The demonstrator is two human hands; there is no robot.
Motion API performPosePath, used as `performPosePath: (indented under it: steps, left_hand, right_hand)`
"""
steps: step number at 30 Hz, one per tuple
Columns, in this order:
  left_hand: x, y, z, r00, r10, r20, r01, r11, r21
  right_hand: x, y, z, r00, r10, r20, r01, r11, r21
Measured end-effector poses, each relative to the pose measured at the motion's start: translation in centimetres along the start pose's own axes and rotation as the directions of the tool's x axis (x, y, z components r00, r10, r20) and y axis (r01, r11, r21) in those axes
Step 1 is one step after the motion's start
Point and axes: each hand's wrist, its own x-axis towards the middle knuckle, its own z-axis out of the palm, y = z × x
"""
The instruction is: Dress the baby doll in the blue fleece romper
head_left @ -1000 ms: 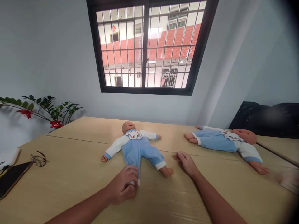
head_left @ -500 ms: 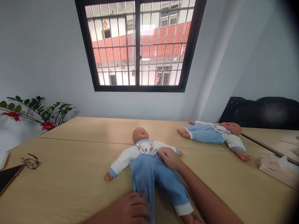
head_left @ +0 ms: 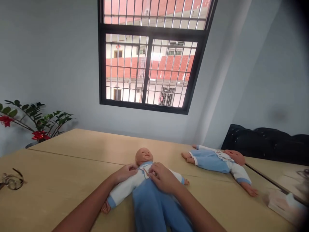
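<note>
A baby doll (head_left: 144,156) in a white-sleeved blue romper lies on its back on the wooden table (head_left: 62,170), head away from me. My left hand (head_left: 125,173) rests on its shoulder, fingers curled onto the cloth near the collar. Across its chest lies my right hand (head_left: 162,177), whose fingers pinch the bib area. Farther right, a second doll (head_left: 217,160) in the same outfit lies apart from both hands.
Glasses (head_left: 11,181) lie at the table's left edge. A green plant with red flowers (head_left: 33,120) stands at the back left. Dark chairs (head_left: 263,145) line the right wall. A blurred tissue box (head_left: 281,203) sits at the right. A barred window (head_left: 149,54) is ahead.
My left hand has moved from the romper's leg up to the doll's shoulder. My right hand stays on the chest. The view has tilted up and closer.
</note>
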Motion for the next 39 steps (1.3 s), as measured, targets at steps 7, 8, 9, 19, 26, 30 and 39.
performPosePath:
  steps: [7,8,9,19,26,30,39]
  left_hand:
    - [-0.3,-1.9,0.6,0.999,0.043,-0.014,-0.044,0.997,-0.057]
    - [-0.5,-1.9,0.5,0.999,0.046,-0.014,-0.046,0.997,-0.055]
    - [-0.8,-1.9,0.4,0.999,0.048,-0.013,-0.049,0.997,-0.053]
    - [-3.7,0.4,-0.3,0.998,0.063,0.023,-0.062,0.998,-0.011]
    - [-4.0,1.5,1.4,0.996,0.088,0.015,-0.087,0.995,-0.044]
    - [-3.9,2.2,2.0,0.995,0.096,0.003,-0.095,0.992,-0.085]
    - [-5.1,4.5,1.7,0.974,0.022,0.223,0.005,0.993,-0.119]
  right_hand:
    - [11.5,-0.6,3.7,0.957,0.050,0.284,-0.027,0.996,-0.082]
    - [12.3,-0.5,4.4,0.943,0.061,0.327,-0.032,0.995,-0.095]
    - [12.8,-0.3,4.9,0.925,0.069,0.374,-0.031,0.994,-0.108]
    - [11.1,0.2,2.9,0.794,0.001,0.608,0.053,0.996,-0.071]
    - [8.8,0.9,2.4,0.816,0.006,0.578,0.072,0.991,-0.111]
    - [7.5,1.4,2.5,0.885,-0.047,0.463,0.124,0.983,-0.137]
    - [6.2,4.2,1.0,0.986,0.046,0.163,-0.006,0.971,-0.240]
